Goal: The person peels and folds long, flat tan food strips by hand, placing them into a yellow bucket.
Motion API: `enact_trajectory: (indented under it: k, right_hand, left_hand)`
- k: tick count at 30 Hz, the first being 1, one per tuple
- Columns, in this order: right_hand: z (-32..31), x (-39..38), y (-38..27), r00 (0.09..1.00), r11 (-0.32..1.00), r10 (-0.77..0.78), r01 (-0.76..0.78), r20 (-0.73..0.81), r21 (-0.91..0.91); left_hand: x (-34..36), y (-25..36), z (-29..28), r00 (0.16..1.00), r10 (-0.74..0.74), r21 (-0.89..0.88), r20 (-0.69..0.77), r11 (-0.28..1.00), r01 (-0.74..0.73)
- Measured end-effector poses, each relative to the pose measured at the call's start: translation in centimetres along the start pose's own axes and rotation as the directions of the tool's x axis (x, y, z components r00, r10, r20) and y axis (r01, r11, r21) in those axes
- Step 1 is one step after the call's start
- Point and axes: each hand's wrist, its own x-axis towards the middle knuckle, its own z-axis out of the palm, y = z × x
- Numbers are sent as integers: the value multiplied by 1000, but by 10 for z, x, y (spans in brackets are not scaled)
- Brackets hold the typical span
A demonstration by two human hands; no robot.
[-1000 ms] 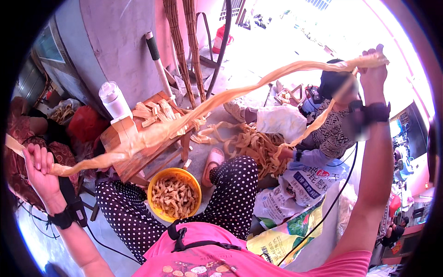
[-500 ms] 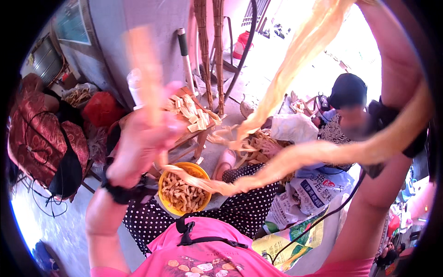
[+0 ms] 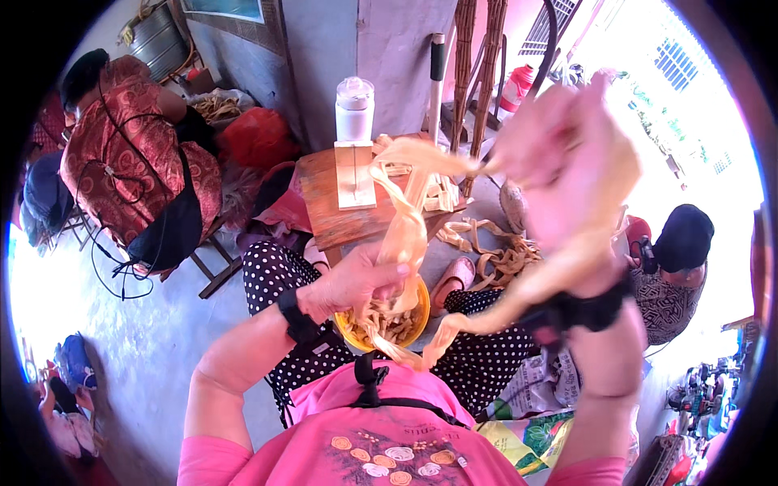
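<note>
A long, pale yellow, limp strip [image 3: 412, 231] is strung between my hands. My left hand [image 3: 361, 283] is closed round it, thumb on top, just above a yellow bowl [image 3: 425, 320]. My right hand [image 3: 559, 150], smeared by motion, is raised at the right of the small wooden table, with one stretch of the strip at its fingers. Another stretch hangs beside my right wrist and loops down to my lap. Short knotted pieces [image 3: 393, 328] of similar material fill the bowl between my knees. More short pieces [image 3: 442, 194] lie on the wooden table [image 3: 324, 211].
On the table stand a white bottle [image 3: 354, 113] and a pale wooden block [image 3: 355, 174]. Long strips [image 3: 506, 255] are heaped on the floor beyond my foot. One person [image 3: 677, 259] sits at right, another [image 3: 134, 170] at left. Printed sacks [image 3: 527, 441] lie by my right leg.
My left hand has come down from in front of the table to above the bowl. My right hand has swung inward from the upper right edge. The view has shifted left.
</note>
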Motion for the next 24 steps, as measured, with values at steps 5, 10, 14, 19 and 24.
enact_trajectory:
  k: [5,10,14,19,24]
  right_hand:
    - [-33,-126,148,641,857,514,-370,-570,358]
    - [-26,-232,255,419,612,556,-791,-718,12]
    - [-24,-271,291,291,-56,913,-606,-286,-794]
    - [-12,-242,258,691,468,655,-688,-304,-555]
    - [32,-165,178,697,685,662,-712,-278,-154]
  left_hand:
    - [20,-53,-21,998,-40,322,-46,945,53]
    - [17,-92,-64,898,171,577,-405,810,105]
    - [6,-49,-33,921,59,121,-385,993,-13]
    - [-1,-57,-32,910,179,186,-375,976,-116]
    - [14,-87,-10,888,341,37,-309,937,-347]
